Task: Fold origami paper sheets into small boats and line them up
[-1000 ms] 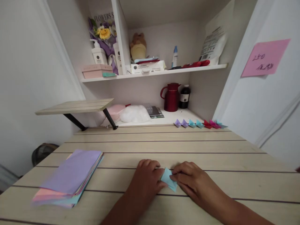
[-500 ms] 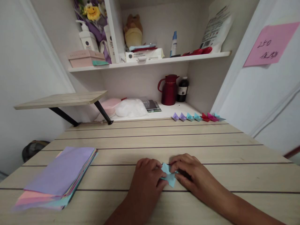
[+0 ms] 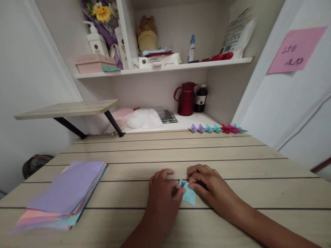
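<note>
A small folded piece of light blue paper (image 3: pixel 188 195) lies on the wooden table (image 3: pixel 165 155) near the front edge. My left hand (image 3: pixel 163 195) is curled, with thumb and fingertips pinching the paper's left side. My right hand (image 3: pixel 207 184) presses bent fingers onto the paper's upper right corner. Both hands rest on the tabletop, almost touching each other over the paper.
A stack of coloured paper sheets (image 3: pixel 66 193), purple on top, lies at the front left. A row of small folded paper shapes (image 3: pixel 217 129) lines the table's far right. A raised wooden shelf (image 3: pixel 67 109) stands at the back left. A red jug (image 3: pixel 186 99) and bottles fill the alcove behind.
The camera tipped down a little. My fingers shifted on the blue paper, and more of its lower corner shows between my hands now.
</note>
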Demonstrator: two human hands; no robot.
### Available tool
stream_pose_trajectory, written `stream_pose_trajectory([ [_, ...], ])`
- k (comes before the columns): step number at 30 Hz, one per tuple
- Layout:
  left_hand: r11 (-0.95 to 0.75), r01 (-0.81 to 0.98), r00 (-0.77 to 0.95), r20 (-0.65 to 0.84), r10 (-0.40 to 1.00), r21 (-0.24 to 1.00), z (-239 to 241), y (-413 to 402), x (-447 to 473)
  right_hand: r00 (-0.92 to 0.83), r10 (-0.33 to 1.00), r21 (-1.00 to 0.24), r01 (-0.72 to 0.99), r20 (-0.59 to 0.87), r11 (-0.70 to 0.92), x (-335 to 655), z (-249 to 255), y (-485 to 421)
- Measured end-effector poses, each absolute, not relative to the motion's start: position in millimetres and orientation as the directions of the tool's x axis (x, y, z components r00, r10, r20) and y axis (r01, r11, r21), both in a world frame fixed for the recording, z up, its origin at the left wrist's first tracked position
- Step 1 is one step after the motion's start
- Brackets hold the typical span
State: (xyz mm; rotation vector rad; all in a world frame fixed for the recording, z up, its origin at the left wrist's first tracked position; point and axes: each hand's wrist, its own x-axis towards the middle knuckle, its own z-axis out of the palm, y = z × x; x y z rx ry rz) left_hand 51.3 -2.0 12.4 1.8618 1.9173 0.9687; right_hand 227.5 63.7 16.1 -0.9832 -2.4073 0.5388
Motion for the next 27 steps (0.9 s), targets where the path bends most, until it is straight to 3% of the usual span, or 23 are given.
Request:
stream_pose_trajectory([
  [9,-0.044,0.866,-0.100,0.259,0.961,0.498,15.5,-6.0,54.6,-0.606,0.736,-0.444,0.593,0.302,0.671,221.1,14.8,66.9],
  [18,-0.031,0.897,-0.068,0.206,0.976,0.441,21.7,-6.3,55.9,-0.537,0.768,-0.271,0.727,0.348,0.631,217.5,10.5,67.8],
  [22,-0.013,0.900,-0.082,0.198,0.977,0.437,22.2,-6.0,54.5,-0.520,0.787,-0.253,0.754,0.332,0.606,216.0,13.1,66.4],
  [27,-0.129,0.915,0.037,0.239,0.970,0.383,25.7,-7.0,53.1,-0.504,0.796,-0.270,0.758,0.336,0.594,214.5,13.5,65.9],
])
